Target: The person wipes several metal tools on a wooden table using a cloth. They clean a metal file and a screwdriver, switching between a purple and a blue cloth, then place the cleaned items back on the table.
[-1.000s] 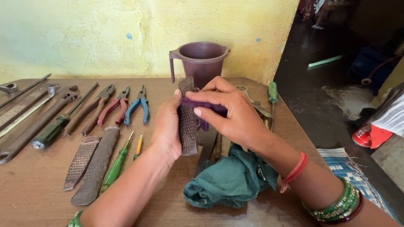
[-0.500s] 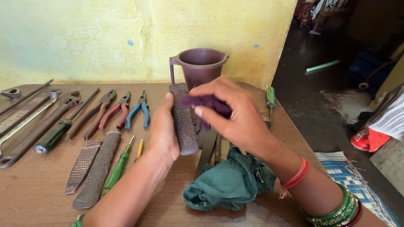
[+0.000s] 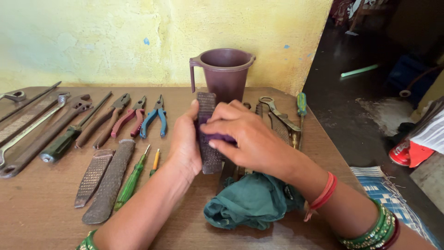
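The wooden bench (image 3: 41,203) carries everything noted. Behind the grip, against the yellow wall, stands a brown plastic jug (image 3: 225,73), upright. In front of the grip, close to the right wrist, lies a crumpled green cloth (image 3: 252,201). The left hand (image 3: 185,143) holds a flat rasp (image 3: 207,134) upright above the bench — fingers closed round its left edge, thumb at the top. The right hand (image 3: 245,139) presses a small purple pad (image 3: 217,137) against the rasp's face, fingers curled shut over it. To the left of the grip lie two more rasps (image 3: 104,180), a green screwdriver (image 3: 131,178) and three pairs of pliers (image 3: 138,118). To the right — scissors (image 3: 277,111) and another green-handled screwdriver (image 3: 301,105).
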